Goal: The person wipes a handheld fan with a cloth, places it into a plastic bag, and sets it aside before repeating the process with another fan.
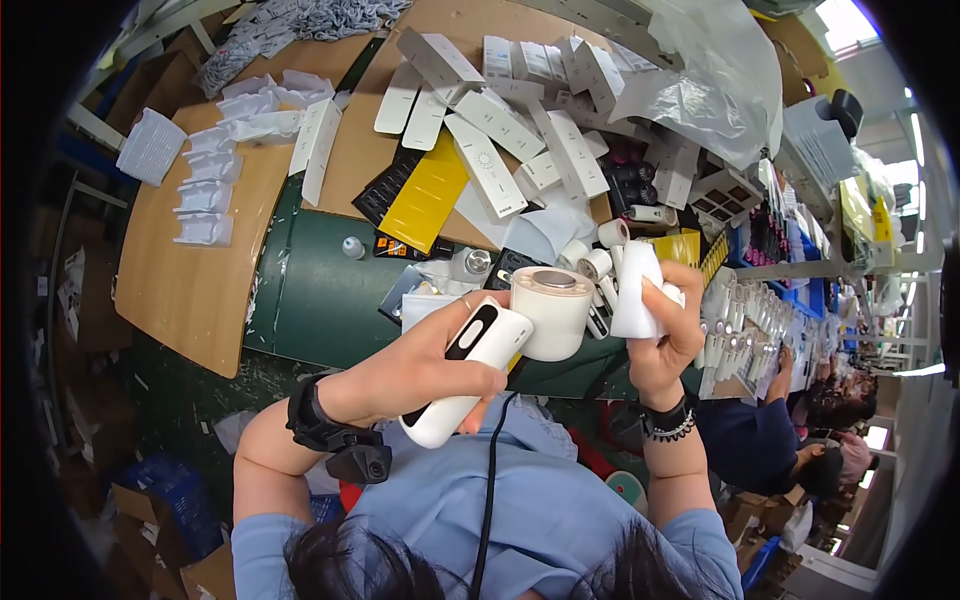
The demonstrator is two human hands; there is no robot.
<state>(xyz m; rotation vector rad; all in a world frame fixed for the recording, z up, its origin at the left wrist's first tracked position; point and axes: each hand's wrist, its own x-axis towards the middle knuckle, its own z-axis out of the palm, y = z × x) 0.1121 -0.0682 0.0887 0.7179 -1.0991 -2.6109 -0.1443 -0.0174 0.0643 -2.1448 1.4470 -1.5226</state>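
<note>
My left hand [450,375] is wrapped round the handle of a white handheld device [558,335]. This device has a glossy black panel along its handle and a thick round head with a beige end and a metallic disc. In my right hand [668,340], raised just right of the device's head, is a white sponge [638,290], pinched between thumb and fingers. A small gap separates the sponge from the device. Behind the device lie more white cylindrical device heads [595,262], partly hidden by it and by the sponge.
White narrow boxes [487,165] are heaped at the back. A yellow sheet [425,195], a small bottle [353,247] and a clear jar [472,263] lie nearer. White moulded trays [205,195] line the left board. Clear plastic film [705,85] hangs at right; beyond, another person [760,445] works.
</note>
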